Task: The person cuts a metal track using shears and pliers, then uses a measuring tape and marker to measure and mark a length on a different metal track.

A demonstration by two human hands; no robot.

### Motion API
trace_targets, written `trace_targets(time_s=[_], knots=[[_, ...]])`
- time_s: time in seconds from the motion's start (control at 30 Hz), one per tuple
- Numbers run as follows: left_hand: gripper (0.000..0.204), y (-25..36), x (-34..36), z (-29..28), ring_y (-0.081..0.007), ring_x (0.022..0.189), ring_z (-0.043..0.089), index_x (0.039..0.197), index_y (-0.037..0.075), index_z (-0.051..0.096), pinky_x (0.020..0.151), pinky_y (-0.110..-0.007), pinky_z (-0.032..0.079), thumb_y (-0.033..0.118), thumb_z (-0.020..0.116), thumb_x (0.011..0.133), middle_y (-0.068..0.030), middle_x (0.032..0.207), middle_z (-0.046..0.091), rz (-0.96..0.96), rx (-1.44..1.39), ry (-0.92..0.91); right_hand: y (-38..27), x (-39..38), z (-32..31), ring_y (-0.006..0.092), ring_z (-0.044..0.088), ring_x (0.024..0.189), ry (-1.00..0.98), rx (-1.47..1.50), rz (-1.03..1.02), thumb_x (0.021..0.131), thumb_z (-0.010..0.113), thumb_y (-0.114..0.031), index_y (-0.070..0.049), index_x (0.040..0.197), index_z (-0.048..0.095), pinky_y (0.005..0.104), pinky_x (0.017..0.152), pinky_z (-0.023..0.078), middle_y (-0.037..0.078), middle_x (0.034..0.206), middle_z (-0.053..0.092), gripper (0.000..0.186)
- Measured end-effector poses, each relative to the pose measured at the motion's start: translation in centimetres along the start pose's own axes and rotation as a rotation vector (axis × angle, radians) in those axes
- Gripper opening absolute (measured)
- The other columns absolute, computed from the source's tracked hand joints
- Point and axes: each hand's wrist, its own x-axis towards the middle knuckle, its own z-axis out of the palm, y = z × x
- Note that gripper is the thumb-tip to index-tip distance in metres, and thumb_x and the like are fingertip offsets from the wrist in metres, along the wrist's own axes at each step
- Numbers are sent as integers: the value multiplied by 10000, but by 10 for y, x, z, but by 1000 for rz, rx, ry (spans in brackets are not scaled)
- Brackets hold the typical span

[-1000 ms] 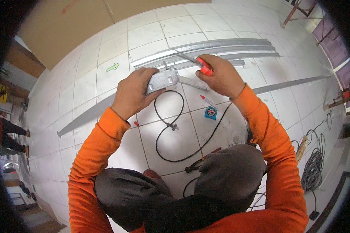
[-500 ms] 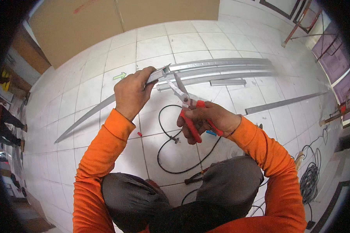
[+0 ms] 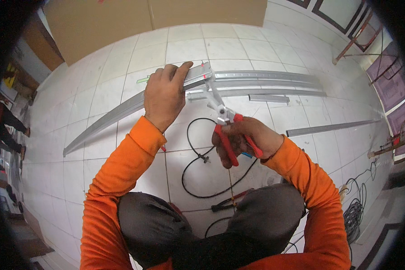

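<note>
My left hand [image 3: 166, 96] is closed around a long grey metal channel [image 3: 110, 114] near its right end. Small red marks show on the flat face of that end, and the strip slants down to the floor at the far left. Wrapped round the red handles of a pair of tin snips [image 3: 222, 111] is my right hand [image 3: 247, 139]. The snips' blades point up at the channel's marked end; blur hides whether they bite on it. Both handles stand apart.
Several metal channels [image 3: 265, 84] lie beyond my hands, with a short offcut [image 3: 268, 98] before them. Another channel [image 3: 333, 128] lies at right. A black cable [image 3: 184, 180] loops before my knees. Coiled cable [image 3: 354, 218] sits lower right, cardboard [image 3: 202, 11] at the back.
My left hand has turned the channel over, so its flat marked face now shows, and shifted it right. The snips have moved slightly right, with their blades still near the channel's end.
</note>
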Motion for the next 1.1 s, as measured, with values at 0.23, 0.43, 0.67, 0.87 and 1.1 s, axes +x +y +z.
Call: trace_targets(time_s=[0.23,0.43,0.67,0.87,1.1], knots=[[528,4,-3,-1,-275,852,596,1209,176,624,757,-394,489,-42,642,728,-62,938,613,2,-37,-34,4,3,2,198,613,506,208,-251,-54,964,575,-239,8,945,595,300,468,504,90,711,619,248],[537,-6,-22,2,-285,839,591,1214,169,620,760,-403,486,-51,643,725,-73,951,613,-21,-53,-86,29,23,-1,404,621,589,469,-950,-239,953,559,-297,10,907,566,469,577,499,218,671,624,310],[537,-6,-17,15,-301,868,591,1216,150,619,772,-416,485,-59,650,723,-90,945,605,-85,-18,-90,41,42,19,477,647,718,696,-1259,-242,952,521,-238,54,1053,454,538,666,513,279,728,637,316],[472,-12,-21,33,-298,827,571,1206,122,602,747,-409,470,-31,626,759,-96,937,581,-53,-20,-72,53,58,8,470,655,723,646,-1131,-195,942,546,-207,68,1141,403,511,667,526,297,768,636,368],[566,-10,-22,45,-323,885,579,1247,137,575,773,-431,470,-73,626,724,-131,969,595,-30,-70,-109,47,41,-45,353,650,1009,469,-1026,-185,885,612,-203,43,1246,459,422,831,509,247,1036,654,464]])
